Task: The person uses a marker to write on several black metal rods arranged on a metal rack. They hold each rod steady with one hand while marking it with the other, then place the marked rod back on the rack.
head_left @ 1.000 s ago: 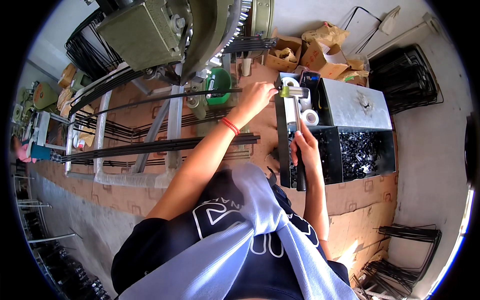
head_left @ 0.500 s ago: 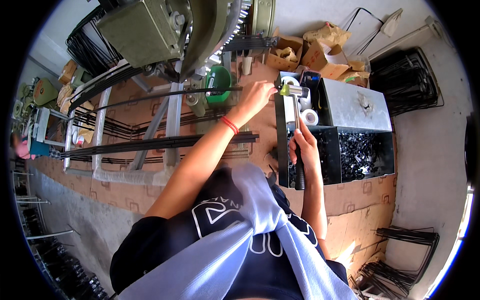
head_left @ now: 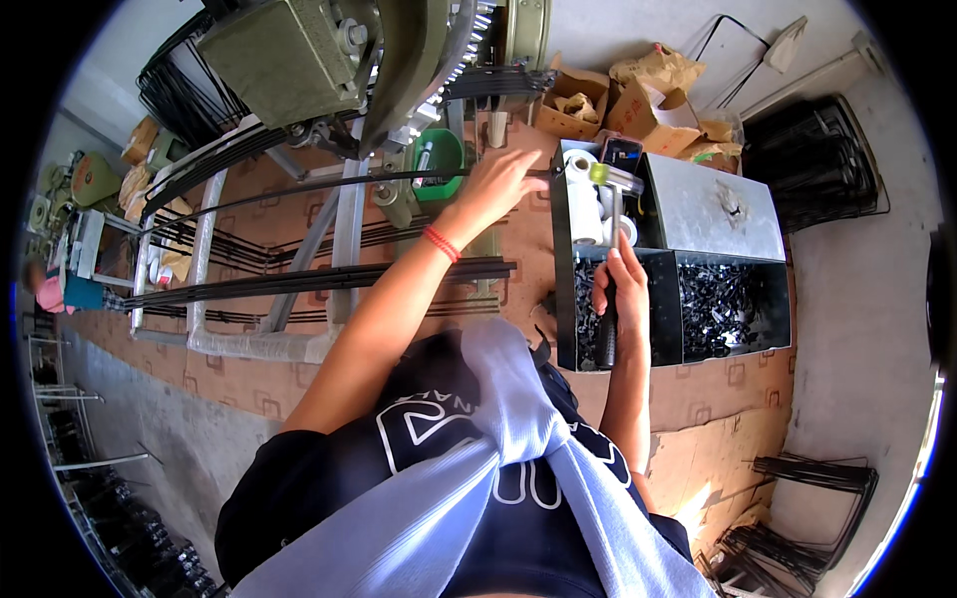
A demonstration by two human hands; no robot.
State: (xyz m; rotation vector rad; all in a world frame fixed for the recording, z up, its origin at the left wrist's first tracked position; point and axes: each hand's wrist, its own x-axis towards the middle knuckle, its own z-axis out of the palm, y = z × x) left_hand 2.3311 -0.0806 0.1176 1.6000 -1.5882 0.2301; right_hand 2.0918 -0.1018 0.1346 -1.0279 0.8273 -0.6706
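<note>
My left hand [head_left: 495,187], with a red beaded bracelet at its wrist, is closed around a long black rod [head_left: 329,184] near its right end. The thumb and fingers lie on either side of the rod, and a small dark tip [head_left: 556,172] sticks out past them. In my right hand [head_left: 626,289] is a hammer [head_left: 615,224], held by its black grip. Its metal head, with a yellow-green face toward the rod's tip, stands a short way right of that tip, apart from it, above the box with white rolls [head_left: 580,199].
A metal parts box [head_left: 713,209] on the right holds small black pieces [head_left: 718,309]. Above the rod looms a green machine [head_left: 284,65]. A green bucket [head_left: 439,159] stands beyond my left hand. More black rods [head_left: 329,286] lie across a wrapped frame [head_left: 259,346]. Cardboard boxes [head_left: 648,115] stand behind.
The hammer has moved right, away from the rod's tip, and my right hand has gone with it. My left hand has slid slightly left, and its fingers look looser.
</note>
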